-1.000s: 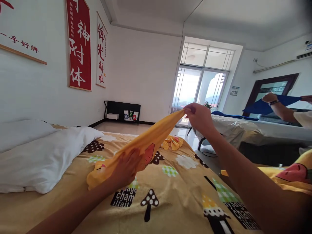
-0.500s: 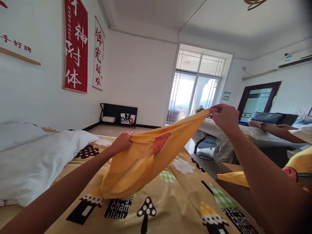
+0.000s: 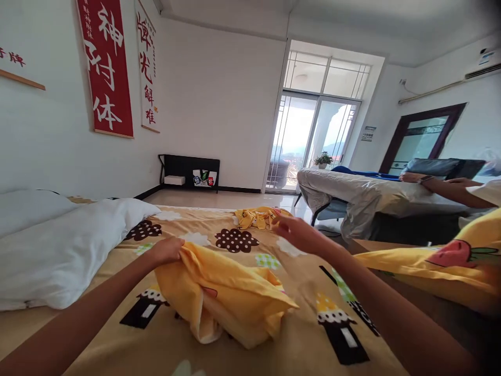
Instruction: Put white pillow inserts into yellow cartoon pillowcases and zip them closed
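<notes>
A yellow pillowcase (image 3: 235,292) with a red printed fruit droops in loose folds over the patterned bed sheet (image 3: 301,313). My left hand (image 3: 168,250) is closed on its upper left corner and holds that end up. My right hand (image 3: 295,232) hangs above the bed to the right of the pillowcase, apart from it, fingers loosely stretched out and holding nothing. Just behind its fingertips, as seen here, another crumpled yellow cloth (image 3: 254,218) lies near the bed's far edge.
White pillows (image 3: 97,245) lie at the left. More yellow printed fabric (image 3: 442,261) is at the right, near another person's arm (image 3: 438,188). Beyond the bed stand a plastic-covered table (image 3: 344,190), a chair (image 3: 331,211) and a low black shelf (image 3: 190,169).
My right hand has let go of the pillowcase, which was stretched between both hands, and moved down and left. The pillowcase's right end has dropped toward the bed. My left hand still grips its corner.
</notes>
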A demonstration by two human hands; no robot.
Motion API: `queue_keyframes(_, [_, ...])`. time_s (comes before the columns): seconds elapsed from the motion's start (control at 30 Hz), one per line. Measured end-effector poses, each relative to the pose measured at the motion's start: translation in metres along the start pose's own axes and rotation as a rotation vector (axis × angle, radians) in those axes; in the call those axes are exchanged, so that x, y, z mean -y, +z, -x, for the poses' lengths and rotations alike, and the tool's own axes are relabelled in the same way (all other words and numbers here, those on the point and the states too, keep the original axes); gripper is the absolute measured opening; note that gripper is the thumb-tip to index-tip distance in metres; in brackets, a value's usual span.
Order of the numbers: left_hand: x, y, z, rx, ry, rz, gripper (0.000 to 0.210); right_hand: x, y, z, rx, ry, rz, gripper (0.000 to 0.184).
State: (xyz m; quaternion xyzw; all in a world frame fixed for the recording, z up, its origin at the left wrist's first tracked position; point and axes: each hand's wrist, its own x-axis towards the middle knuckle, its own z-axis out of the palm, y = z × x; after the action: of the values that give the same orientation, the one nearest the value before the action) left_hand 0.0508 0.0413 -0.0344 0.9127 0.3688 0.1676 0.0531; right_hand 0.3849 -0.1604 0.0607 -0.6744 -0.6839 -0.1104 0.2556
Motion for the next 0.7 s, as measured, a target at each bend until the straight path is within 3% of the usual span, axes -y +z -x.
queue_keyframes(0.07, [0.032,0.015,0.030,0.199,-0.125,-0.059,0.011,-0.004,0.063,0.038,0.253,-0.062,-0.067,0.023])
queue_keyframes(0.13, [0.053,0.016,0.051,0.355,-0.231,-0.131,0.020,-0.016,0.104,0.066,0.506,-0.061,-0.096,0.033])
queue_keyframes(0.2, [0.054,0.012,0.058,0.407,-0.276,-0.182,0.017,-0.026,0.125,0.078,0.669,-0.042,-0.114,0.051])
queue_keyframes(0.27, [0.030,0.014,0.056,0.366,-0.190,-0.178,0.010,-0.028,0.134,0.077,0.717,-0.058,-0.150,0.064])
queue_keyframes(0.37, [-0.044,0.037,0.045,0.173,0.153,-0.076,0.028,-0.017,0.140,0.069,0.677,-0.090,-0.161,0.040])
queue_keyframes(0.43, [-0.097,0.062,0.038,0.070,0.314,-0.046,0.041,-0.006,0.142,0.068,0.624,-0.070,-0.119,0.020])
queue_keyframes(0.5, [-0.138,0.087,0.031,0.022,0.443,-0.030,0.039,0.002,0.141,0.073,0.561,-0.043,-0.074,0.014])
queue_keyframes(0.6, [-0.166,0.105,0.015,-0.020,0.490,0.079,0.015,0.005,0.133,0.085,0.338,-0.042,-0.107,0.019])
queue_keyframes(0.7, [-0.170,0.088,-0.007,-0.108,0.393,0.362,0.005,0.010,0.117,0.081,0.041,-0.019,-0.309,0.018])
